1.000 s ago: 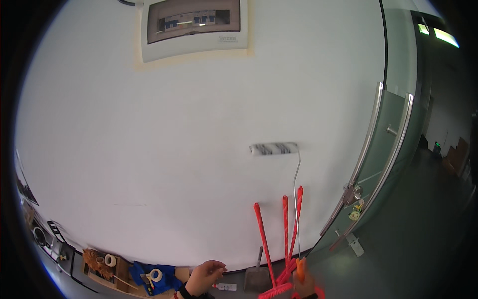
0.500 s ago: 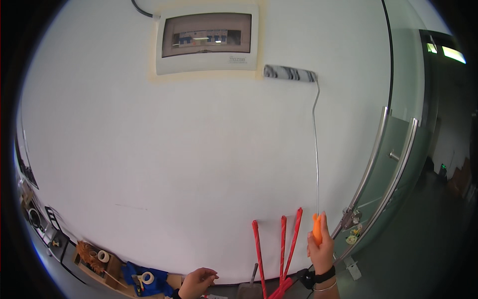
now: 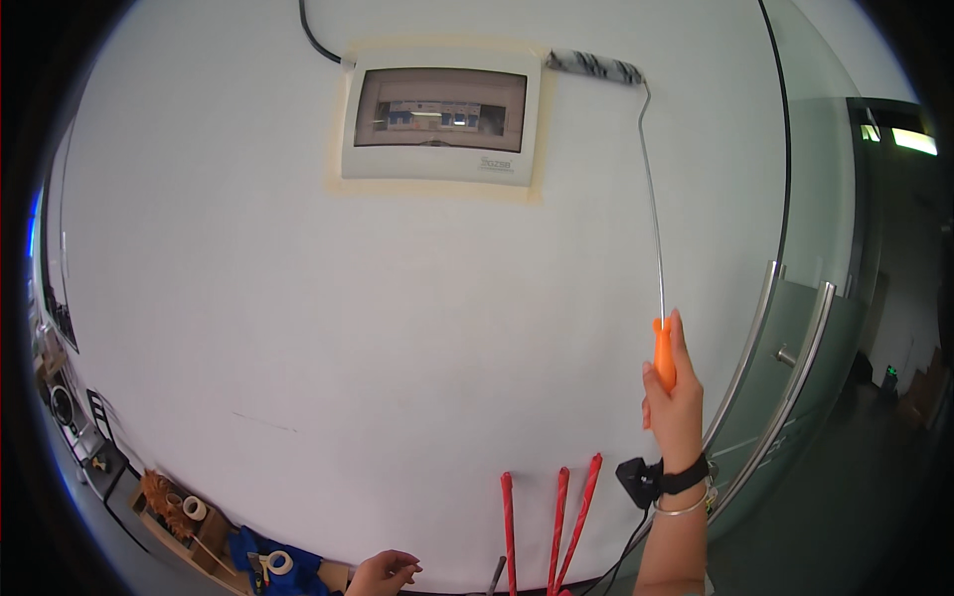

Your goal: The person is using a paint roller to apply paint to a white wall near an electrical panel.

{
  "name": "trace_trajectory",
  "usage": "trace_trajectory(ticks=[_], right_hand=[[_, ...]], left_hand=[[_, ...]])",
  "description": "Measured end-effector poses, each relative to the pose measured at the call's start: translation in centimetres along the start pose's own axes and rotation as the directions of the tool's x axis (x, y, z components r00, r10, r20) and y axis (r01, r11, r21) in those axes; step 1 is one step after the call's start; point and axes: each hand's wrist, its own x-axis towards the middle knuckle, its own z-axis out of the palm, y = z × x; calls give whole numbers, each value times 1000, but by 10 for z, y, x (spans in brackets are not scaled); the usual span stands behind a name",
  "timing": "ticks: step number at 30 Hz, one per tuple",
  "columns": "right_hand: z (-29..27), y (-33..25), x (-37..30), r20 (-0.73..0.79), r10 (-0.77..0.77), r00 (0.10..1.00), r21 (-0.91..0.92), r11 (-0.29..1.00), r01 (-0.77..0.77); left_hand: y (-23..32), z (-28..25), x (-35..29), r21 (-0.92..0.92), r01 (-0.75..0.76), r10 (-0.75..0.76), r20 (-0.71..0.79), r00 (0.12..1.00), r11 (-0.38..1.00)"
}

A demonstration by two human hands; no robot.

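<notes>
Gripping roller [image 3: 596, 67] by handle [image 3: 665, 360] in right hand [image 3: 679, 395]; left hand [image 3: 383, 574] loosely curled, empty. Could smear box [image 3: 417, 168] through slight leftward drift at long reach.

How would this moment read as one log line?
right grip: on paint roller's orange handle | roller head: right of breaker box, near its top corner | left grip: low, nothing visible in it

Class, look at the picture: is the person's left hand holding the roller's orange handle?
No, the right hand grips the orange handle, while the left hand sits apart, low in view.
</notes>
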Motion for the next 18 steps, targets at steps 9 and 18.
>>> trace_trajectory(ticks=[9, 18], right_hand=[[12, -43, 79, -42, -143, 989, 24, 989, 144], [11, -97, 147, -69, -205, 976, 28, 978, 207]], left_hand=[[-5, -5, 2, -26, 22, -23, -25, 999, 999], [-6, -17, 3, 49, -12, 16, -76, 997, 999]])
